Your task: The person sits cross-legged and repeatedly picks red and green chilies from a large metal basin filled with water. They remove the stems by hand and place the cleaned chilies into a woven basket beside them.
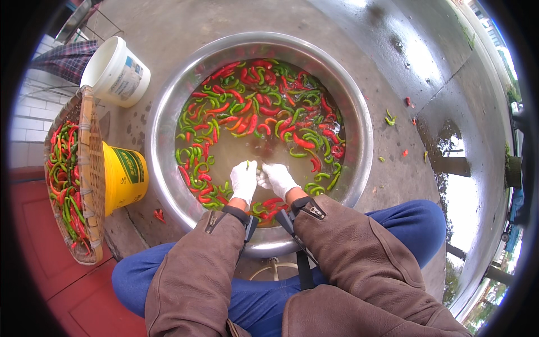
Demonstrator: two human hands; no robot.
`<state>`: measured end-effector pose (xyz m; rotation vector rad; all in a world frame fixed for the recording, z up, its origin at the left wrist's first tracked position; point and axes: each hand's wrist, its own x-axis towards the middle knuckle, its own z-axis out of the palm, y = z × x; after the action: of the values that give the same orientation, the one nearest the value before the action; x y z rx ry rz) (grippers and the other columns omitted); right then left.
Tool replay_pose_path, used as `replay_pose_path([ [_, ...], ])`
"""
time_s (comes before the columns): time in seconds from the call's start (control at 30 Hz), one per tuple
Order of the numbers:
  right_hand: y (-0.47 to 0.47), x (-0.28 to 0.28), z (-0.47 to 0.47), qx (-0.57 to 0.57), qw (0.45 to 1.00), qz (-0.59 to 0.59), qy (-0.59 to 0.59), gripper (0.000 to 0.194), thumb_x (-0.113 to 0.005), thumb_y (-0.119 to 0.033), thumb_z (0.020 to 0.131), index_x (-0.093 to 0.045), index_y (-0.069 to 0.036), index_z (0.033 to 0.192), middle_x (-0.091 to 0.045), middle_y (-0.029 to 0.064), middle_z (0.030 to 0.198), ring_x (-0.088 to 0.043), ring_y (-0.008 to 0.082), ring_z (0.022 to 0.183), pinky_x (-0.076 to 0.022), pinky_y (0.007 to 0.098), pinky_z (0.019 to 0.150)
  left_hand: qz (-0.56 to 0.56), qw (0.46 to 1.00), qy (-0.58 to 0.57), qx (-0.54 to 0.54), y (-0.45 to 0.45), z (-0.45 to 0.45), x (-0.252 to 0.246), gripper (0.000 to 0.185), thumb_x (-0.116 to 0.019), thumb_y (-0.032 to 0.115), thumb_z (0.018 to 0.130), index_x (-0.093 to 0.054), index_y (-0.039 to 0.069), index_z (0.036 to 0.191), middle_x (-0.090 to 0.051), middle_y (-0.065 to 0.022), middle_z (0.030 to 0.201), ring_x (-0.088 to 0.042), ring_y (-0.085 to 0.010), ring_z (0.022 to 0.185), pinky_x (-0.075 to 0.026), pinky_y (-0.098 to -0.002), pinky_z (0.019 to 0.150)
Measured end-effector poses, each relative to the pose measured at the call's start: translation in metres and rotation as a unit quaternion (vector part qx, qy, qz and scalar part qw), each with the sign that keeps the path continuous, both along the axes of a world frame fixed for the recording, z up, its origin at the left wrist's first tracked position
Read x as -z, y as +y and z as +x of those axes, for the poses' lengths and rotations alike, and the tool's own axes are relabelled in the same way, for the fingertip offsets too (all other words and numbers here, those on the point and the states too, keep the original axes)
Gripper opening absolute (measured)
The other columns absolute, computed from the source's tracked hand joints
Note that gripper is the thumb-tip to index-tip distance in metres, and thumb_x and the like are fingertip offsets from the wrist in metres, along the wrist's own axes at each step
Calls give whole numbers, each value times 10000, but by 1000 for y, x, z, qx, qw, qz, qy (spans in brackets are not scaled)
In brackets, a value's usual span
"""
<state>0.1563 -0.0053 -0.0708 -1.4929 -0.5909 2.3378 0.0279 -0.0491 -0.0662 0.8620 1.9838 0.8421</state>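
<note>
Before me is a wide metal basin [364, 126] of cloudy water, with many red peppers [304, 142] and green peppers [311, 97] floating in it. My left hand [244, 181], in a white glove, is over the near middle of the basin. A small yellow-green bit of pepper [247, 164] shows at its fingertips. Close beside it is my right hand [278, 179], also in a white glove, its fingers curled inward. Whether the right fingers pinch anything is hidden. Around the hands the water is brownish, with peppers ringing it.
On the left, a wicker tray [93, 177] of peppers sits tilted on a yellow bucket [126, 177]. A white bucket [134, 80] stands behind it. Pepper scraps, such as a green pepper [390, 118], lie on the concrete floor [383, 185] at right, near a wet patch.
</note>
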Motion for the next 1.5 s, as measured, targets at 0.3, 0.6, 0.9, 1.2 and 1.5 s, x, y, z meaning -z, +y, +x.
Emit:
replay_pose_path([
  [0.3,-7,-3,0,24,982,187,-29,143,-599,-112,908,-630,11,976,-653,69,765,-619,134,591,-501,269,526,46,996,-59,-50,1,0,-5,198,-599,153,924,-680,-16,857,-671,-82,723,-634,-137,566,-510,-276,505],
  [0.6,-2,4,0,49,969,224,-91,233,-593,-233,931,-678,-17,949,-659,65,772,-598,126,588,-478,284,528,-18,1000,-11,11,3,-1,9,225,-584,194,938,-663,-16,950,-679,-90,759,-647,-153,583,-505,-270,508],
  [0.9,3,-17,5,-11,981,185,60,223,-676,-187,891,-677,-8,1024,-667,31,892,-592,95,794,-476,251,735,-19,933,-324,-157,-4,-12,-2,214,-690,191,867,-663,30,1005,-696,-53,875,-654,-150,697,-495,-286,623],
  [1.2,4,-8,6,-21,986,164,-16,326,-552,-318,960,-681,-19,957,-658,57,855,-610,136,753,-501,276,716,-1,931,-320,-177,-1,-14,1,221,-677,188,868,-663,14,1004,-692,-82,881,-668,-164,737,-531,-275,623],
  [1.5,1,14,10,-5,996,80,44,251,-649,-172,867,-635,5,1044,-637,86,779,-621,180,624,-508,292,572,73,938,-285,-183,10,-4,-15,231,-714,200,847,-672,16,980,-689,-70,881,-652,-144,726,-518,-249,605],
])
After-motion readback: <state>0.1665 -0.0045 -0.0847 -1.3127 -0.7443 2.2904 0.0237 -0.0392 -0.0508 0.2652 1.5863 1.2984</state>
